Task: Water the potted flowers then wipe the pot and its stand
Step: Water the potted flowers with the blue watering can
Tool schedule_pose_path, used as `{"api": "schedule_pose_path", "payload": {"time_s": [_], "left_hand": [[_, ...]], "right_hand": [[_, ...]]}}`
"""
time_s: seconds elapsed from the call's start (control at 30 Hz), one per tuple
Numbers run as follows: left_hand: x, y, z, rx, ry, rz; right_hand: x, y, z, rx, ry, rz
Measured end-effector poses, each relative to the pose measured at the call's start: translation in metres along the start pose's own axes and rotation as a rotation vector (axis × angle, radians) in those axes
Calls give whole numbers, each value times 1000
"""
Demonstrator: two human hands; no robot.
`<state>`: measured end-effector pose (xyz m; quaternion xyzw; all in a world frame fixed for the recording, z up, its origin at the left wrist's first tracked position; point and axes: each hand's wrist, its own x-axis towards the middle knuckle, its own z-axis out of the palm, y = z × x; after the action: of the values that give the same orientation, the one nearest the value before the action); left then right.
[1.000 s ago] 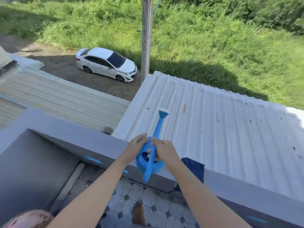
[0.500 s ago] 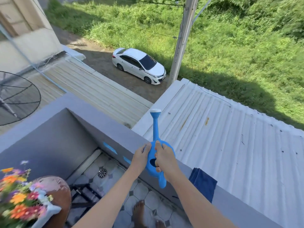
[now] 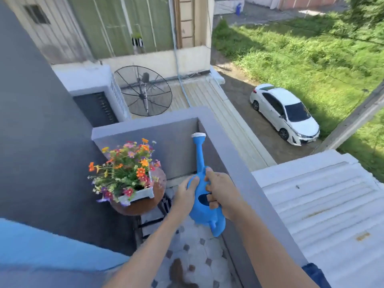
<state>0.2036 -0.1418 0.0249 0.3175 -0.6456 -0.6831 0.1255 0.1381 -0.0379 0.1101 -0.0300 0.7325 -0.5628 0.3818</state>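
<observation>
Fingers (image 3: 209, 185) of the right hand (image 3: 223, 193) are clamped around the handle of the blue watering can (image 3: 204, 206), while the left hand (image 3: 187, 194) presses its curled fingers against the can's left side, probably to steady the load of water. The can is held level, with its long spout (image 3: 200, 154) pointing to the far wall, so nothing seems to spill yet. The potted flowers (image 3: 126, 169) sit in a white pot (image 3: 140, 195) on a round brown stand (image 3: 143, 205), just left of the can, within easy reach of a tilt.
</observation>
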Motion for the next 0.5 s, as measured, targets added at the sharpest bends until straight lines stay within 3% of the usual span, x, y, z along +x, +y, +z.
{"api": "schedule_pose_path", "payload": {"time_s": [0.23,0.5], "left_hand": [[-20,20,-91,-14,111,-11],[-32,27,-149,-28,194,-18]], "right_hand": [[-12,-35,81,-96,-211,-35],[-10,-62,144,-282,-275,-32]]}}
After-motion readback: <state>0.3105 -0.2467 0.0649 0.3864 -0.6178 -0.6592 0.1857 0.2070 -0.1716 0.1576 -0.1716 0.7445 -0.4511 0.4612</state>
